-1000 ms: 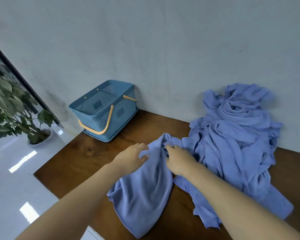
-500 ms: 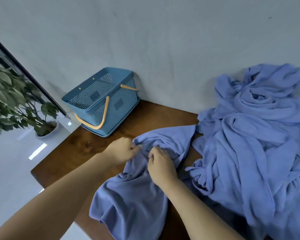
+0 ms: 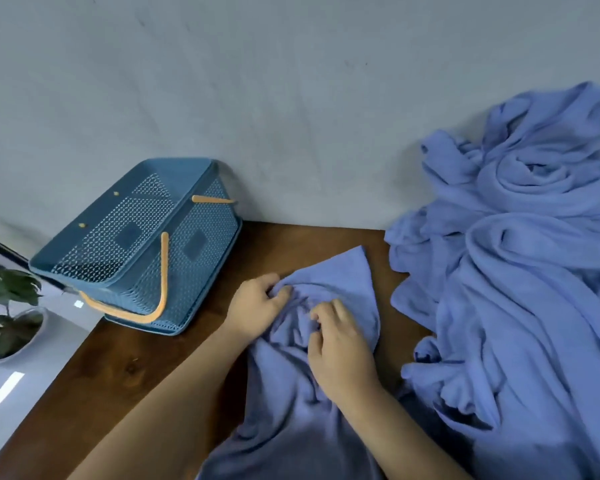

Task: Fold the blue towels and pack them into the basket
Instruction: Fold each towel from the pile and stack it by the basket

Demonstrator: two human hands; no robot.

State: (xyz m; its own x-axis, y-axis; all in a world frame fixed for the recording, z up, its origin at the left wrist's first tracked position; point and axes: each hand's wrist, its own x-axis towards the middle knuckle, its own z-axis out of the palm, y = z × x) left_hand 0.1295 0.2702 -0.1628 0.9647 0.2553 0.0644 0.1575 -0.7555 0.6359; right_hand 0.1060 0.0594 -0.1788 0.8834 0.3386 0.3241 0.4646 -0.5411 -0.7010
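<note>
Towel under both hands, crumpled on the table; one corner points up toward the wall, and the rest trails toward me and off the lower edge of my feed. Left hand: fingers curled, pinching a bunched ridge of cloth at the towel's upper left. Right hand: knuckles up, fingers curled into the folds, gripping fabric. I log both hands as clamped on the towel. They are near each other but not touching, with a gathered crease between them. Pile of more blue towels sits to my right, heaped and twisted against the wall, its lower part spreading over the table and out of frame. It lies just beside the towel; I cannot tell whether the two touch below the right forearm. Basket stands at the far left corner of the table, close to the wall and apart from the towel. Its mesh inner walls show through the open top. One orange handle hangs down over its near side, and a second shows at the far side. Plant in a pale pot stands on the floor beyond the table's left edge.
</note>
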